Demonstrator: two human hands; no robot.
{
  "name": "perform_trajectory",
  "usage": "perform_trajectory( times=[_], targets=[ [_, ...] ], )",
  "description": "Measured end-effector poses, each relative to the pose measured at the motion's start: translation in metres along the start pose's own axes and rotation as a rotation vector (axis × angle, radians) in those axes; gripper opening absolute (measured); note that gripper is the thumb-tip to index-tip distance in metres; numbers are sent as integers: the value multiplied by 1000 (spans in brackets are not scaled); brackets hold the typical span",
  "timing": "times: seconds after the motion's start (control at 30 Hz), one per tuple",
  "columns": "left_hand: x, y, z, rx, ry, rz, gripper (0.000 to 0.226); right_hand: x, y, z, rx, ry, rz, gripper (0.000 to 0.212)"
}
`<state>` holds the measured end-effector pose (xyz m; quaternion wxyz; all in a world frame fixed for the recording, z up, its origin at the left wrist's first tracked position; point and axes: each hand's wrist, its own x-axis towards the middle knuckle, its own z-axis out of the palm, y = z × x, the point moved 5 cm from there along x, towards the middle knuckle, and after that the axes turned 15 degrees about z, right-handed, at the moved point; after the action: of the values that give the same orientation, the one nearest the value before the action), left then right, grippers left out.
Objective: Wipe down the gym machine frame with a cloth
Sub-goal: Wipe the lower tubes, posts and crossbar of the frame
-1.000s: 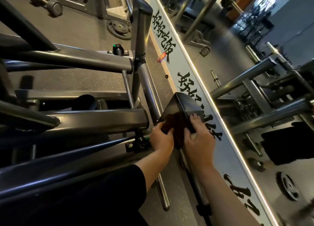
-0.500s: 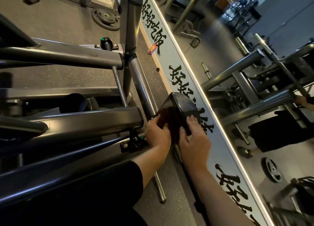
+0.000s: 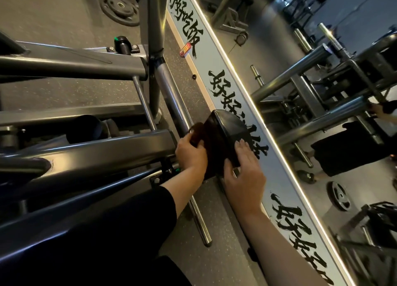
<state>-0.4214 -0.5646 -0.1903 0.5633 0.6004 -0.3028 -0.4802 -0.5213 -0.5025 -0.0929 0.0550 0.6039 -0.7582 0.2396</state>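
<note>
While the left hand [image 3: 191,154] curled its fingers round a bunched dark brown cloth [image 3: 198,133] and pressed it against the near face of a black end cap [image 3: 225,131], the right hand [image 3: 242,169] lay flat on the cap's opposite side, fingers straight and together, thumb hooked under its lower edge. That split looked deliberate: one hand scrubbed, the other braced the part so the pressure would not rock it. The cap sat on the end of a chromed bar [image 3: 171,96] of the machine frame [image 3: 96,154], near the middle of the view, and the cloth was wedged between the cap and the bar's end, at about ten o'clock from the left knuckles. Heavy grey tubes of the frame ran off toward nine o'clock, and a weight plate [image 3: 120,8] lay on the speckled rubber floor [image 3: 64,92] at eleven o'clock. From twelve o'clock down to five o'clock ran a pale banner [image 3: 217,56] at the foot of a mirror [image 3: 300,60], printed with bold black brush-style Chinese characters; they stood sideways to the camera, and I could not read them with confidence. A small red and yellow sticker [image 3: 185,49] was stuck near the banner's edge, its print too small to make out. No maker's badge was legible on the frame. Judging by the grip, the cap's faces were the step in hand, with the long tubes apparently left to do.
</note>
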Motion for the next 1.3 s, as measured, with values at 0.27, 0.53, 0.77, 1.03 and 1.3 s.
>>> perform_trajectory(
  times=[0.27,0.53,0.77,1.03,1.3],
  targets=[
    [-59,12,-6,-54,4,117,36,-2,0,3,66,4,42,43],
    [5,16,-7,-72,39,67,36,-4,-1,6,72,0,100,48],
    [-71,-3,-2,-105,-35,44,32,-5,-3,6,184,-43,187,44],
    [-61,10,-4,-250,11,142,34,-4,1,4,289,-88,222,62],
    [-24,-56,-4,-212,-93,-341,35,-28,-3,17,-73,-25,67,70]
  ],
)
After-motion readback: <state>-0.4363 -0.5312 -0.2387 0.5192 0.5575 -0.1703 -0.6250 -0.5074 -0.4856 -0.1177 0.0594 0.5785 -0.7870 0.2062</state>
